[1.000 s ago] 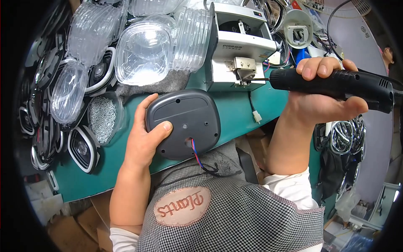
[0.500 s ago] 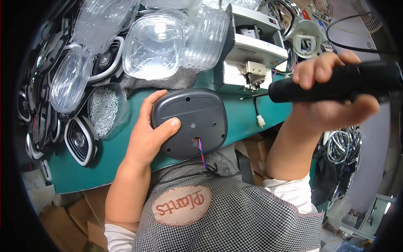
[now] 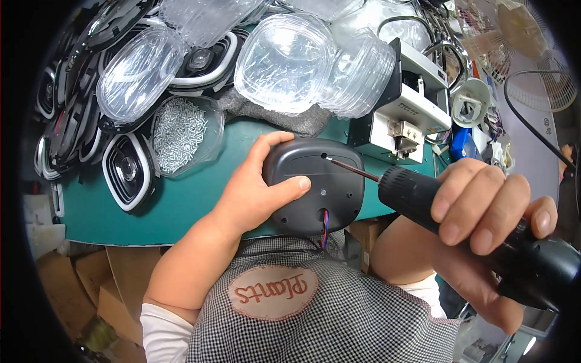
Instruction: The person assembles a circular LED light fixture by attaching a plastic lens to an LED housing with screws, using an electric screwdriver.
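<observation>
My left hand grips a dark grey plastic housing by its left side, thumb across its face and fingers at the far edge. Screw holes dot this face, and red and blue wires come out of an opening at its near side. In my right hand is a black electric screwdriver, fingers wrapped round its body. Its long thin bit slants left over the housing, with the tip at the far screw hole. Whether the tip touches the hole or carries a screw is too small to tell.
An open bag of silver screws lies on the green tabletop. Black oval parts with white rims pile up at left. Stacked clear plastic covers fill the back. A metal machine stands back right, near a fan.
The screwdriver has come from beside the machine over to the housing, its bit now at the far hole. My left hand keeps its hold. The whole view has shifted.
</observation>
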`<control>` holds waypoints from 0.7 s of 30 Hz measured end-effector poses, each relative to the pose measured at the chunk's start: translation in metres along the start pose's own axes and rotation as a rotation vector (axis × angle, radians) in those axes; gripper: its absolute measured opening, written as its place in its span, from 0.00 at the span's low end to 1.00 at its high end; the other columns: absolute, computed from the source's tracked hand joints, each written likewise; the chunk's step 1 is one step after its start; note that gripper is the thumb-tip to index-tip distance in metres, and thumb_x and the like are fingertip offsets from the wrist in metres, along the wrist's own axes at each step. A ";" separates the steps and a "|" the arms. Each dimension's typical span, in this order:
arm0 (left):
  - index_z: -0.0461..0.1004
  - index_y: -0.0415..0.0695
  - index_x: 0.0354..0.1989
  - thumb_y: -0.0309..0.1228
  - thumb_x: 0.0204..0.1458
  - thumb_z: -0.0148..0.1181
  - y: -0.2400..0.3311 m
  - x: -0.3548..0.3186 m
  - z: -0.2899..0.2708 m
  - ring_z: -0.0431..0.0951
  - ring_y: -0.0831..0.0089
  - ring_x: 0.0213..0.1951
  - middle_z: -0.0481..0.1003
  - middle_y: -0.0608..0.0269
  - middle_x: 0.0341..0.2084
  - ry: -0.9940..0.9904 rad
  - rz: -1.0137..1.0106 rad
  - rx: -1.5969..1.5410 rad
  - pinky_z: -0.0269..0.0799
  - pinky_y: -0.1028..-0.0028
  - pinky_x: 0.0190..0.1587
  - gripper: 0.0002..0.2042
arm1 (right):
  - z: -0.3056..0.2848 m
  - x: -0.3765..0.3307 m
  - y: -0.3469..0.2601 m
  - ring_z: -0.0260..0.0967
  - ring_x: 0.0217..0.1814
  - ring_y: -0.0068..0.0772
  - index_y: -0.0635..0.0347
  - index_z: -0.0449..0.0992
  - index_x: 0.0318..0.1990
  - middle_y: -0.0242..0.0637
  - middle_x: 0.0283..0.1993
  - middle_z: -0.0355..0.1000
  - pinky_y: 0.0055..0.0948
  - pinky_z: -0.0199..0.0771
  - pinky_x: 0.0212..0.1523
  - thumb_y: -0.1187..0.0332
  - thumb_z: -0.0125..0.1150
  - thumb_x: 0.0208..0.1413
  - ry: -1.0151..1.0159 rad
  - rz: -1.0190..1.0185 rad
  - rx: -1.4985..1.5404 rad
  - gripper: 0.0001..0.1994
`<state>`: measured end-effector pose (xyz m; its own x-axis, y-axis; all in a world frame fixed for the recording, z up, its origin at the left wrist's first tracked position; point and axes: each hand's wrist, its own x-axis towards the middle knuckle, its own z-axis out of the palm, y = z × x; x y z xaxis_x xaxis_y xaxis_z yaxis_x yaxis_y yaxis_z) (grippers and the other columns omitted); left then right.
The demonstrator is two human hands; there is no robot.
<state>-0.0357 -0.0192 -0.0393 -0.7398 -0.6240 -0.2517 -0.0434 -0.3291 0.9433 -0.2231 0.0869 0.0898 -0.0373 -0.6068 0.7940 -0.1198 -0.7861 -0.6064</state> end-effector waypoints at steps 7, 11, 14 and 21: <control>0.63 0.41 0.61 0.34 0.44 0.70 0.003 0.000 -0.001 0.73 0.67 0.51 0.72 0.54 0.50 -0.017 0.022 0.016 0.69 0.69 0.55 0.34 | 0.009 0.003 0.016 0.70 0.28 0.30 0.59 0.61 0.58 0.34 0.34 0.68 0.29 0.74 0.32 0.38 0.69 0.45 -0.060 0.027 -0.002 0.42; 0.63 0.43 0.61 0.35 0.44 0.70 0.002 -0.002 -0.003 0.73 0.67 0.51 0.72 0.54 0.50 0.003 0.045 0.078 0.69 0.69 0.55 0.34 | 0.038 0.002 0.029 0.69 0.26 0.32 0.59 0.59 0.56 0.38 0.31 0.67 0.33 0.74 0.29 0.36 0.69 0.43 0.059 0.071 -0.063 0.43; 0.64 0.43 0.61 0.34 0.44 0.69 0.001 -0.003 -0.005 0.73 0.66 0.51 0.71 0.54 0.50 0.008 0.055 0.111 0.69 0.68 0.56 0.34 | 0.031 -0.002 0.044 0.67 0.22 0.33 0.58 0.59 0.53 0.39 0.30 0.68 0.33 0.73 0.26 0.36 0.70 0.42 0.025 0.080 -0.022 0.42; 0.64 0.44 0.61 0.36 0.44 0.69 -0.001 -0.002 -0.008 0.72 0.64 0.53 0.69 0.52 0.52 0.001 0.052 0.168 0.68 0.67 0.57 0.34 | 0.009 0.011 0.051 0.70 0.20 0.32 0.56 0.60 0.48 0.36 0.27 0.69 0.31 0.74 0.24 0.38 0.71 0.43 -0.226 0.074 0.047 0.38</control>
<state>-0.0293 -0.0233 -0.0413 -0.7432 -0.6378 -0.2021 -0.1168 -0.1737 0.9778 -0.2206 0.0397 0.0671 0.1795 -0.6700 0.7203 -0.0786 -0.7396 -0.6684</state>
